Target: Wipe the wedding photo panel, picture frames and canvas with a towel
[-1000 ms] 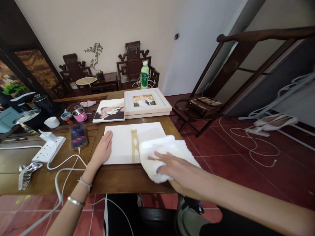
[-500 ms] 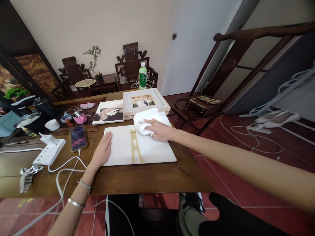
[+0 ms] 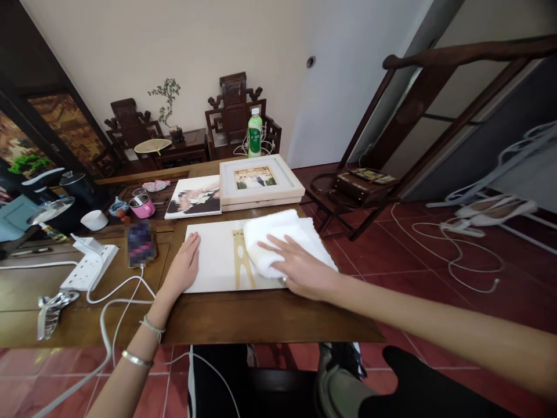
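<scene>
Right hand (image 3: 300, 268) flat, fingers spread, pressing white towel (image 3: 282, 241) onto right half of white board (image 3: 215, 258), frame center. Left hand (image 3: 183, 268) open, palm down on board's left edge. Gold stand strip (image 3: 241, 261) just left of towel.

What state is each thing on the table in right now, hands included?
Left hand: flat, pressing the white board's left edge.
Right hand: flat on the white cloth.
White cloth: bunched, lying on the board's right part.
White board: lying flat, gold stand against it.
Framed photo: lying face up.
Green bottle: upright, capped.
Power strip: plug inserted.
</scene>
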Tool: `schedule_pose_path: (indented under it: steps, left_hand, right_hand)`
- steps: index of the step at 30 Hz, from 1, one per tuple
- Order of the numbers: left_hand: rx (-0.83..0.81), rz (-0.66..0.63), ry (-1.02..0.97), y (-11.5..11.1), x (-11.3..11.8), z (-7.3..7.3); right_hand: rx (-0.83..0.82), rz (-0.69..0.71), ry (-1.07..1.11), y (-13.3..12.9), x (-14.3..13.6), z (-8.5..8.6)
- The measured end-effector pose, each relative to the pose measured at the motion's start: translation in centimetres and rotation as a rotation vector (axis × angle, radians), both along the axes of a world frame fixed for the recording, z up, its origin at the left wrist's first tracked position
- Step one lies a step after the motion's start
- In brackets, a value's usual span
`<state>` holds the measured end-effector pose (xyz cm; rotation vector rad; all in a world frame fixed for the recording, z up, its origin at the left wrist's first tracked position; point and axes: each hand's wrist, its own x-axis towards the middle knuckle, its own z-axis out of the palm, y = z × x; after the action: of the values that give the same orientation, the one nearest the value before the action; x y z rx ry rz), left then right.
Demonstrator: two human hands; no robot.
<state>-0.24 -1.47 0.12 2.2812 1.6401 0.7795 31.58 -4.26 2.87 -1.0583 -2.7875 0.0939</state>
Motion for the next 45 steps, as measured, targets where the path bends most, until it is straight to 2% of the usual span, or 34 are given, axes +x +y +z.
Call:
schedule_pose_path:
  steps: [5, 7, 9, 12, 17, 22, 25, 27, 29, 32, 35, 40, 43, 45]
  left_hand:
    - [-0.004, 0.004, -0.007, -0.1, 0.1, 0.0]
    - [-0.009, 0.006, -0.010, -0.1, 0.1, 0.0]
    - [-0.012, 0.000, -0.005, -0.1, 0.1, 0.0]
    - [-0.018, -0.013, 0.011, 0.0, 0.1, 0.0]
    - [-0.018, -0.020, 0.035, 0.1, 0.0, 0.0]
    - [-0.023, -0.012, 0.054, 0.0, 0.1, 0.1]
    - [-0.028, -0.008, 0.055, 0.1, 0.1, 0.3]
    - [-0.021, -0.011, 0.050, 0.1, 0.2, 0.3]
    - [-0.015, -0.018, 0.046, 0.1, 0.2, 0.3]
    - [-0.012, -0.019, 0.044, 0.1, 0.2, 0.1]
    - [-0.011, -0.015, 0.040, -0.1, 0.3, 0.0]
    - [-0.001, -0.022, 0.024, -0.2, 0.3, -0.2]
    - [-0.010, -0.032, 0.023, -0.2, 0.3, -0.2]
    - [-0.014, -0.034, 0.031, -0.2, 0.3, -0.2]
  right_hand:
    - [0.048, 0.053, 0.095, -6.5, 0.0, -1.2]
    - [0.047, 0.067, 0.110, -7.7, 0.1, -1.3]
    - [0.009, 0.086, 0.083, -7.8, 0.3, -0.8]
    - [-0.079, 0.085, 0.008, -5.9, 0.4, 0.7]
    - [-0.120, 0.031, -0.029, 0.1, -0.7, 2.1]
    - [-0.056, -0.057, 0.015, 5.6, -4.3, 2.7]
    - [-0.069, -0.096, -0.022, 7.3, -6.9, 3.2]
    - [-0.080, -0.112, -0.037, 7.4, -8.2, 3.3]
    - [-0.083, -0.114, -0.059, 6.8, -9.0, 3.1]
    - [-0.083, -0.081, -0.146, 4.4, -9.3, 2.5]
    - [-0.102, -0.007, -0.195, 0.7, -9.1, 2.4]
    - [-0.205, 0.132, -0.263, -5.4, -8.7, 3.7]
    - [-0.203, 0.189, -0.271, -6.6, -8.6, 4.0]
    - [-0.166, 0.199, -0.252, -5.8, -8.5, 3.8]
